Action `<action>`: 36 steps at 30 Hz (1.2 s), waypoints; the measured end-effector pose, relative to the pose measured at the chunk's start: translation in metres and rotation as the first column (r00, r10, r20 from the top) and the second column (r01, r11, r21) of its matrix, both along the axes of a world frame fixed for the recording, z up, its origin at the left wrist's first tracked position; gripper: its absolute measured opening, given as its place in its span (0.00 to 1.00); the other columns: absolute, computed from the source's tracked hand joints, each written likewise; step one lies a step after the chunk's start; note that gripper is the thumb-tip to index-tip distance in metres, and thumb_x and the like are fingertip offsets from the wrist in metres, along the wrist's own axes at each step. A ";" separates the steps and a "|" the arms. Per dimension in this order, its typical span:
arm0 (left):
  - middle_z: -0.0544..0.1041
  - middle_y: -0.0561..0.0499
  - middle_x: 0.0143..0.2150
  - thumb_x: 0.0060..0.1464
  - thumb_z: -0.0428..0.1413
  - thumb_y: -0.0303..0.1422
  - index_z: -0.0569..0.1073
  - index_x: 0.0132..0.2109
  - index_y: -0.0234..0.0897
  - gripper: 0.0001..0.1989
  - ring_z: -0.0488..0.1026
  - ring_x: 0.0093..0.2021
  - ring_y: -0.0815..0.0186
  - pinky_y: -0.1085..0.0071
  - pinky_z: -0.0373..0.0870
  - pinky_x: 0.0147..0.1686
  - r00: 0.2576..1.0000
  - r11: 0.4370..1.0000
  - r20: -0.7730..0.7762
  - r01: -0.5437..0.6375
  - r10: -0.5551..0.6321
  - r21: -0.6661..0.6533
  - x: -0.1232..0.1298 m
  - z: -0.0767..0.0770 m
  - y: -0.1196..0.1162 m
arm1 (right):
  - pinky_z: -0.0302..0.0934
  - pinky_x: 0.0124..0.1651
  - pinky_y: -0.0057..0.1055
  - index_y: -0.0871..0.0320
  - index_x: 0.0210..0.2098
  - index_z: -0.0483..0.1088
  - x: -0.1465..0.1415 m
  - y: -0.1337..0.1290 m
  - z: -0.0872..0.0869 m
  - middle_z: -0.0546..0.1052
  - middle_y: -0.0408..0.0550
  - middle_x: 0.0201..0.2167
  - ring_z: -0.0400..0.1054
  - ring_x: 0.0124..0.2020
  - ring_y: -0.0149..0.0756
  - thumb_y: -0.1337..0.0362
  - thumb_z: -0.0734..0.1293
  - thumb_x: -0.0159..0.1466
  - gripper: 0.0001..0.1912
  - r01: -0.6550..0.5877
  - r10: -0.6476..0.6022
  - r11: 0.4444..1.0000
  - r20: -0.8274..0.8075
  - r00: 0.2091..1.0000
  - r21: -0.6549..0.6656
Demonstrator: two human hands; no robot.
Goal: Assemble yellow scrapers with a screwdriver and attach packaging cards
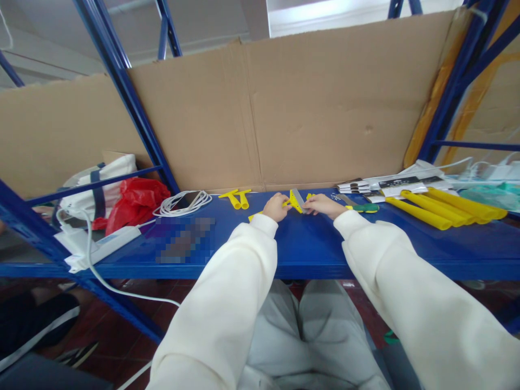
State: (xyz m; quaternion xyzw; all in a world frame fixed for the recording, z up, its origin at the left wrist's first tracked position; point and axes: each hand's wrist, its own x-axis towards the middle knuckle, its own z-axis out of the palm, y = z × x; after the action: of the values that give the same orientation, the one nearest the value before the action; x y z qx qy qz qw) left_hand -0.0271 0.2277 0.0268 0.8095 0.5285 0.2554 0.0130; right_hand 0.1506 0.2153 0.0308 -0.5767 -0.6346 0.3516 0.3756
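Between my hands, slightly above the blue shelf, is a yellow scraper head with a flat grey metal blade. My left hand is closed on its yellow stem. The fingers of my right hand pinch the blade side from the right. Just right of that hand lies a green-and-yellow screwdriver. Small pale bits, too small to name, are scattered behind my right wrist. Two yellow T-shaped pieces rest on the shelf to the left. Another yellow piece is partly hidden by my left hand.
Long yellow handles and black-and-white packets lie at the right. At the left are a coiled white cable, a power strip and a red plastic bag. Cardboard stands behind; blue posts frame the shelf.
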 end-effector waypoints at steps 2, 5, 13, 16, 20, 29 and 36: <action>0.78 0.46 0.50 0.57 0.59 0.29 0.79 0.48 0.38 0.11 0.76 0.51 0.62 0.67 0.69 0.56 1.000 1.000 -0.002 0.005 -0.005 0.003 0.000 0.000 0.000 | 0.65 0.35 0.29 0.60 0.20 0.72 0.000 -0.001 0.000 0.76 0.45 0.19 0.68 0.23 0.30 0.73 0.69 0.56 0.10 -0.012 0.011 1.000 -0.058 0.998 -0.024; 0.78 0.45 0.51 0.58 0.59 0.29 0.79 0.49 0.38 0.12 0.75 0.52 0.61 0.68 0.69 0.57 1.000 1.000 -0.013 0.011 -0.010 0.005 -0.001 0.001 -0.001 | 0.63 0.31 0.26 0.60 0.19 0.70 -0.001 -0.003 -0.001 0.74 0.44 0.18 0.67 0.22 0.29 0.75 0.69 0.56 0.11 -0.027 0.015 0.997 -0.171 0.985 -0.067; 0.77 0.45 0.57 0.60 0.56 0.26 0.73 0.59 0.39 0.20 0.73 0.58 0.60 0.68 0.67 0.58 0.997 0.998 -0.048 0.062 -0.062 0.002 -0.001 0.002 -0.008 | 0.59 0.23 0.22 0.59 0.20 0.69 -0.004 -0.004 -0.001 0.71 0.44 0.17 0.66 0.20 0.28 0.75 0.70 0.59 0.13 -0.086 0.032 0.983 -0.311 0.950 -0.160; 0.77 0.47 0.56 0.60 0.54 0.25 0.71 0.62 0.44 0.24 0.73 0.57 0.62 0.68 0.67 0.58 0.990 0.994 -0.099 0.108 -0.105 0.025 -0.001 0.000 -0.009 | 0.60 0.23 0.22 0.59 0.20 0.69 -0.004 -0.004 -0.002 0.71 0.45 0.18 0.66 0.21 0.28 0.73 0.72 0.58 0.12 -0.103 0.046 0.982 -0.329 0.943 -0.159; 0.77 0.45 0.52 0.63 0.51 0.27 0.74 0.60 0.43 0.20 0.74 0.53 0.60 0.68 0.68 0.56 0.976 0.992 -0.183 0.122 -0.117 0.012 -0.001 0.000 -0.009 | 0.60 0.23 0.22 0.60 0.21 0.69 -0.004 -0.005 -0.002 0.70 0.44 0.17 0.66 0.21 0.28 0.74 0.72 0.58 0.12 -0.109 0.046 0.980 -0.342 0.939 -0.168; 0.74 0.45 0.49 0.63 0.50 0.26 0.73 0.61 0.44 0.22 0.74 0.50 0.61 0.67 0.69 0.53 0.960 0.991 -0.259 0.125 -0.107 0.053 -0.001 -0.005 -0.005 | 0.59 0.20 0.21 0.61 0.21 0.69 -0.002 0.001 -0.006 0.69 0.44 0.15 0.64 0.18 0.27 0.73 0.72 0.59 0.12 -0.170 0.100 0.973 -0.376 0.921 -0.158; 0.74 0.44 0.48 0.63 0.49 0.26 0.73 0.61 0.44 0.22 0.73 0.50 0.59 0.66 0.70 0.52 0.957 0.990 -0.268 0.130 -0.109 0.059 -0.001 -0.006 -0.005 | 0.59 0.21 0.22 0.61 0.22 0.69 -0.002 0.001 -0.005 0.70 0.44 0.15 0.65 0.18 0.28 0.76 0.69 0.61 0.12 -0.153 0.079 0.974 -0.380 0.922 -0.169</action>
State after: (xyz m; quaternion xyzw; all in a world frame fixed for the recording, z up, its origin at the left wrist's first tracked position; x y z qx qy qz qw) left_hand -0.0280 0.2226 0.0212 0.8667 0.4655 0.1638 -0.0730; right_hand 0.1488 0.2164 0.0259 -0.4952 -0.5476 0.5366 0.4086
